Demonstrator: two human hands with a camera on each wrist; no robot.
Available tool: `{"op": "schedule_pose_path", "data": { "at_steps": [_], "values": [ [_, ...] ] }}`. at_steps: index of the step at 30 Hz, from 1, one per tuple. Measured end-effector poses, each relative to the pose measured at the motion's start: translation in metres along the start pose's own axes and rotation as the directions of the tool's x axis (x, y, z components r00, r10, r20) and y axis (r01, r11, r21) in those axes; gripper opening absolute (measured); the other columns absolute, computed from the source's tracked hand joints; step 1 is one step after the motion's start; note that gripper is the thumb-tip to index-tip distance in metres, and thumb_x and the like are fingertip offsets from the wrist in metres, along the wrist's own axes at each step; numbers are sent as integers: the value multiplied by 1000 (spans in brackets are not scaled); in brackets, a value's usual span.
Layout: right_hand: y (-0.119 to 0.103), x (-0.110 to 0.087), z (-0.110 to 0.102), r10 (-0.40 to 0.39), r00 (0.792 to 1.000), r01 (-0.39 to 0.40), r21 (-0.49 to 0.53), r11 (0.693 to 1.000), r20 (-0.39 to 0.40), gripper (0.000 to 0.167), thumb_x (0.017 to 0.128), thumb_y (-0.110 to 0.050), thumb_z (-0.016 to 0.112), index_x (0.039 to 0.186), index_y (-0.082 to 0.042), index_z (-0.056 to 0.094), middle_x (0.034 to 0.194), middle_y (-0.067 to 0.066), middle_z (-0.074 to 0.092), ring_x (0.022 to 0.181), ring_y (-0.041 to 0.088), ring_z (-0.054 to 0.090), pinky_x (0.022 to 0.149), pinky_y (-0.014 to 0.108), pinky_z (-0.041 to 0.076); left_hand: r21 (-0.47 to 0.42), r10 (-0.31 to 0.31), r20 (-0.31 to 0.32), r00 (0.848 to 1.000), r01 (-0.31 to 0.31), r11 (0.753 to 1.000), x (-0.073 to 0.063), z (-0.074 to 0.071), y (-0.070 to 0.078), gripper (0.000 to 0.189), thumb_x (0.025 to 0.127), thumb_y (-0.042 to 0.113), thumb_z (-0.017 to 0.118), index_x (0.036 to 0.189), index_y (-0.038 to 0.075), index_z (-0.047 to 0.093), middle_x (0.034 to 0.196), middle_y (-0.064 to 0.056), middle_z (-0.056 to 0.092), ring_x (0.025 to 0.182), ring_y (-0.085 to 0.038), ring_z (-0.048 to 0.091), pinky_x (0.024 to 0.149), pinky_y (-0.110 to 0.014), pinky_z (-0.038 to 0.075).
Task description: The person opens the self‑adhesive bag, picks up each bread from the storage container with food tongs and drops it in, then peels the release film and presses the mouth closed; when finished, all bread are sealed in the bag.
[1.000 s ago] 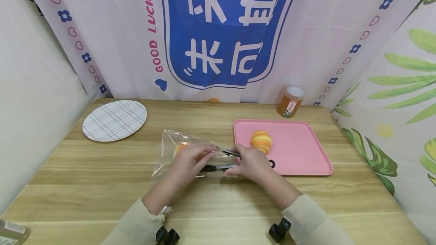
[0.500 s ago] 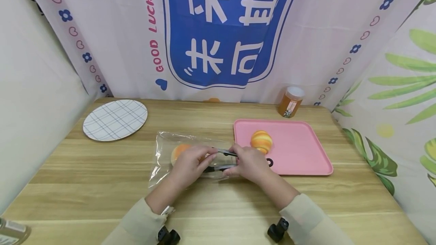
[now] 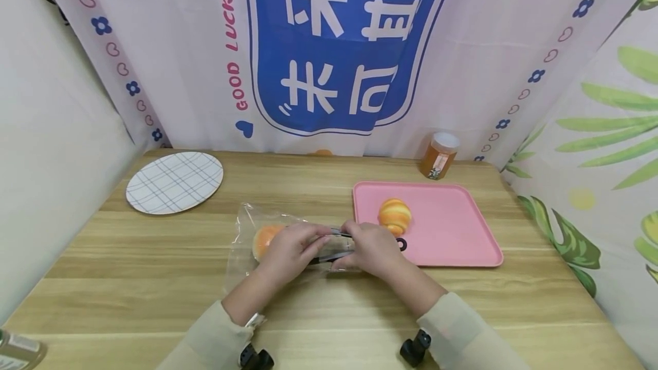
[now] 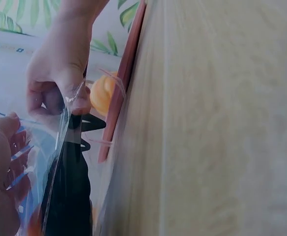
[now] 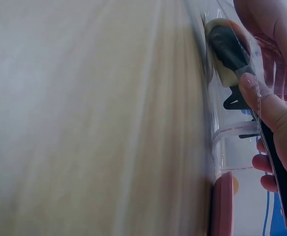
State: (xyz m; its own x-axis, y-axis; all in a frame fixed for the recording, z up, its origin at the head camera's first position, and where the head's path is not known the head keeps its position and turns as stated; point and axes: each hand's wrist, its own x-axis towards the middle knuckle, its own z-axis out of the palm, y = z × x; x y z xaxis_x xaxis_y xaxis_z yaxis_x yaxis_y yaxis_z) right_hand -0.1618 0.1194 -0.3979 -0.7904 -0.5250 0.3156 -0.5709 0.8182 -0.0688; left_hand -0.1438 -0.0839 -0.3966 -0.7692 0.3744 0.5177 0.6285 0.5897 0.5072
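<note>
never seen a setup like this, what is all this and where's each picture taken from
No robot here: a person's bare left hand and right hand work at a wooden table. The wide view comes from a camera worn on the head; the two sideways close-ups come from wrist cameras, one per hand. The left hand holds a clear bag with a bun inside. The right hand holds black tongs reaching into it; I can't tell whether they grip the bun. Also on the table: a checked plate, a pink tray with a striped roll, and an amber jar.

A wood-grain counter (image 3: 334, 316) stands before a white curtain (image 3: 190, 67) with 1 blue emblem (image 3: 329, 50), between a pale wall (image 3: 51, 130) and leaf-print sheeting (image 3: 617, 147).
</note>
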Motion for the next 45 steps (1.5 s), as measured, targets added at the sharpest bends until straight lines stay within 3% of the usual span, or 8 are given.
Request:
{"op": "schedule_pose_path", "data": {
  "at_steps": [5,10,17,22,30,36,40,45],
  "values": [
    [0,1,0,-4,1000,5,-24,1000,2,71,56,-67,82,102,-17,60,67,-5,63,57,10,57,45,23,39,-42,7,-3,1000,-8,999,0,2,-3,13,90,17,70,101,10,74,101,-3,76,95,-19,71,83,-36,59],
    [0,2,0,22,997,-22,-6,1000,75,77,55,-70,80,106,-18,59,69,-4,63,61,11,58,48,26,40,-85,-79,40,996,82,993,-2,5,-10,16,90,16,70,104,11,74,102,-4,76,94,-19,71,83,-37,58],
    [9,5,-7,88,967,-115,99,988,239,84,58,-70,81,118,-17,59,80,-3,65,68,12,57,58,29,47,-90,-153,89,984,161,983,-2,9,-16,15,92,19,69,104,12,74,101,-1,75,91,-16,70,81,-37,57],
    [21,3,-15,139,946,-185,138,973,292,82,57,-67,84,119,-19,59,79,-5,64,67,11,54,58,28,44,-58,-184,92,979,189,980,-3,10,-21,15,92,20,69,105,15,74,103,0,75,92,-16,69,80,-37,56],
    [42,-9,-32,178,939,-227,143,963,294,72,58,-63,86,111,-20,62,94,-3,70,81,12,61,68,34,53,-47,-232,79,970,236,971,-5,8,-27,16,93,24,68,106,17,74,109,-3,74,99,-21,69,85,-42,57],
    [64,-30,-55,225,927,-266,101,959,302,74,62,-71,78,113,-19,60,95,-1,70,79,13,59,73,37,53,-78,-217,81,973,223,972,-6,3,-30,18,94,24,66,109,16,73,113,-2,74,107,-22,69,92,-45,55],
    [85,-49,-70,264,927,-293,78,953,268,82,66,-73,74,123,-15,59,110,8,72,97,25,67,86,47,55,-83,-197,62,978,202,976,-6,2,-32,19,93,22,67,109,14,73,113,-4,74,107,-23,69,92,-45,55],
    [114,-69,-85,328,910,-353,57,934,253,102,67,-68,78,138,-1,49,133,22,60,120,42,58,96,60,49,-84,-172,49,984,175,981,-5,2,-33,18,93,20,68,109,13,73,111,-4,74,104,-23,70,89,-44,57]
  ]
}}
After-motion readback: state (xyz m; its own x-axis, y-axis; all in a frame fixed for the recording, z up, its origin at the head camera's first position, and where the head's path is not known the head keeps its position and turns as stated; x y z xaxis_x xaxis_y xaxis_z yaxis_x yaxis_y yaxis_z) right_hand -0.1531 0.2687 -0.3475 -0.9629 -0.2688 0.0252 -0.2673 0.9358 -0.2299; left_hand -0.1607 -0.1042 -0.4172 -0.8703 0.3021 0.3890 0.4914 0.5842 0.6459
